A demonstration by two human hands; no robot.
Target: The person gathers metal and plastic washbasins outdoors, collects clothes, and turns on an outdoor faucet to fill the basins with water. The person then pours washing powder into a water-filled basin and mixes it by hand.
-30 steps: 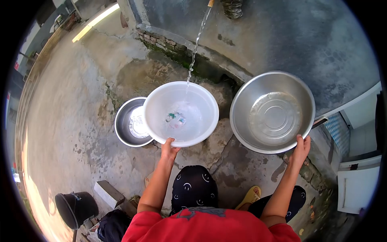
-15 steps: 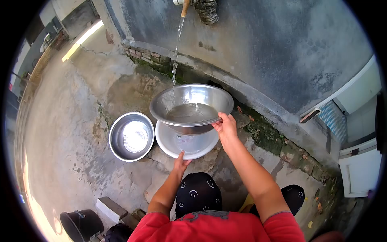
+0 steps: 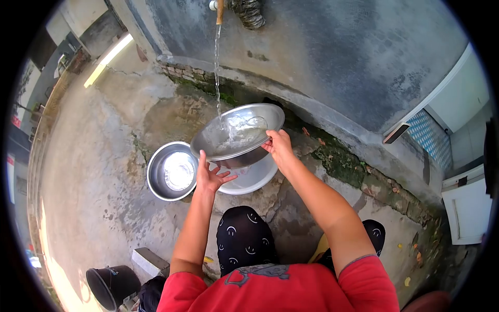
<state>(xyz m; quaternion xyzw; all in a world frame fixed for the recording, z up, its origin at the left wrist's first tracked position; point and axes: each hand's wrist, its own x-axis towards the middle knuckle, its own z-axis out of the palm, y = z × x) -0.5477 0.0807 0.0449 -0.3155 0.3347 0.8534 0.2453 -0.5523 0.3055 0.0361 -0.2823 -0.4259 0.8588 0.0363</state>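
A wide steel basin [image 3: 212, 138] with some water in it hangs tilted, its left side lower. My right hand [image 3: 280, 148] is closed on its right rim. Beside the near-left rim, my left hand [image 3: 209, 179] has its fingers spread; whether it touches the metal I cannot tell. A stream of water [image 3: 217, 67] falls from the tap into the basin. Partly hidden below it, a white basin [image 3: 251, 185] rests on the ground. To the left sits a smaller steel basin [image 3: 157, 178], bright inside.
The tap's wooden-looking spout [image 3: 220, 11] juts from a grey wall [image 3: 312, 57]. Moss and bricks line the wall's foot. At lower left stand a black bucket [image 3: 112, 286] and a concrete block [image 3: 149, 261]. A white door [image 3: 468, 216] is at right.
My left hand has let go of the white basin's rim and risen to the steel basin's near-left side. The steel basin has tipped towards the left.
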